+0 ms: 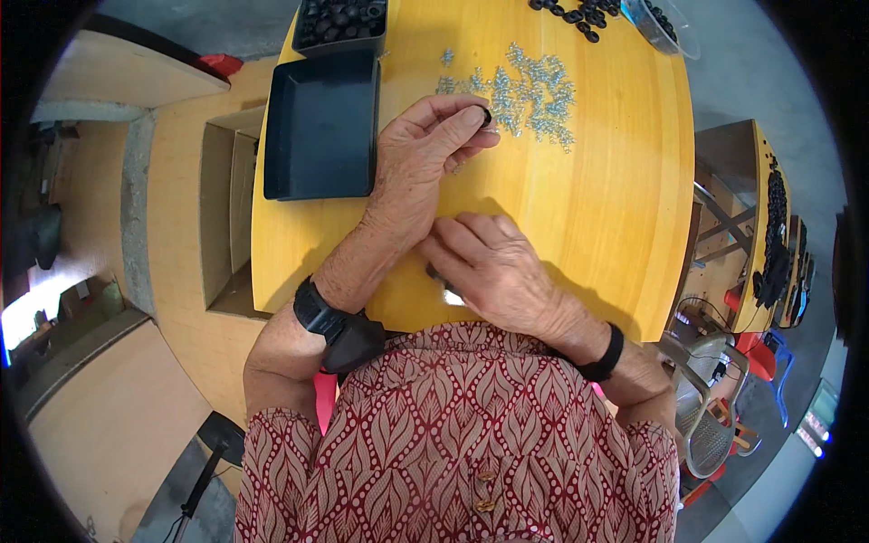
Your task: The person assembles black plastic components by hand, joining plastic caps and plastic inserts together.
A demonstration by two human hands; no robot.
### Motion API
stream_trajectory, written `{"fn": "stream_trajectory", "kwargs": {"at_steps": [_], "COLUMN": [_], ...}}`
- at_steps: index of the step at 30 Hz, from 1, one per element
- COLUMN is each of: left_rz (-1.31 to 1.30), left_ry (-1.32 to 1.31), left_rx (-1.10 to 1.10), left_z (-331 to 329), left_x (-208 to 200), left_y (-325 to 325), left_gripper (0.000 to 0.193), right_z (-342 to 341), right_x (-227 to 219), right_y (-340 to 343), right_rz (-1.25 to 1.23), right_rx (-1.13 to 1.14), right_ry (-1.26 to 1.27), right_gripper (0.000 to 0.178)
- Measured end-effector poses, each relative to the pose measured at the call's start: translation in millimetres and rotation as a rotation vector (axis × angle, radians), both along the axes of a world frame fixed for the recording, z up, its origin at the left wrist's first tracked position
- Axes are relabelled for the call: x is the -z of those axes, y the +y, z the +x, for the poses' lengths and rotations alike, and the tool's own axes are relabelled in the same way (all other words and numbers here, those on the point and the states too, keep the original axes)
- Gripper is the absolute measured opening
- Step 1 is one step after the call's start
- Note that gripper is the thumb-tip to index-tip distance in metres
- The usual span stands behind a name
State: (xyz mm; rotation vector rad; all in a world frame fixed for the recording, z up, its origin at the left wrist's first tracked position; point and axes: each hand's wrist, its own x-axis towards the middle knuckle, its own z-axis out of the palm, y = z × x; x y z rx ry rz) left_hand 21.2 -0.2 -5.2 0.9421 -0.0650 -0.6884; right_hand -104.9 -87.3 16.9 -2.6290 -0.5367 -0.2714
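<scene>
My left hand (418, 154) is closed in a pinch above the yellow table (625, 199), with a small round black part (487, 118) between thumb and forefinger. Just beyond its fingertips lies a loose spread of small shiny metal pieces (548, 95). Nearer my body, my right hand (498, 276) has its fingers curled inward over the tabletop. Whatever those fingers hold, if anything, is hidden; a dark spot and a bright white patch show beside them. An empty black tray (321, 127) lies left of my left hand.
Behind the tray stands a dark bin (342, 45) filled with black parts. Black ring-shaped parts (579, 16) and a clear tub (665, 32) occupy the far right edge. A cardboard box (222, 217) is left of the table; a metal chair (711, 407) stands at the right.
</scene>
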Motion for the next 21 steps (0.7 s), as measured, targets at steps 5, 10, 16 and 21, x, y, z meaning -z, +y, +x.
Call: {"fn": "stream_trajectory", "kwargs": {"at_steps": [5, 10, 16, 21], "left_rz": [-0.005, -0.097, -0.194, -0.147], "left_ry": [0.027, 0.084, 0.154, 0.179], "left_rx": [0.011, 0.073, 0.24, 0.338], "left_z": [0.4, -6.0, -18.2, -22.5], "left_x": [0.5, 1.7, -2.7, -6.2], "left_y": [0.1, -0.6, 3.1, 2.9], "left_gripper": [0.021, 0.02, 0.021, 0.026], "right_z": [-0.4, -13.2, -11.8, -2.4], "right_x": [-0.9, -14.5, -43.1, -48.4], "right_y": [-6.5, -27.1, -55.0, -63.2], "right_rz": [-0.051, 0.105, 0.466, 0.443], "right_rx": [-0.036, 0.165, 0.483, 0.352], "right_ry": [0.071, 0.022, 0.019, -0.084], "right_gripper": [0.03, 0.033, 0.025, 0.023]}}
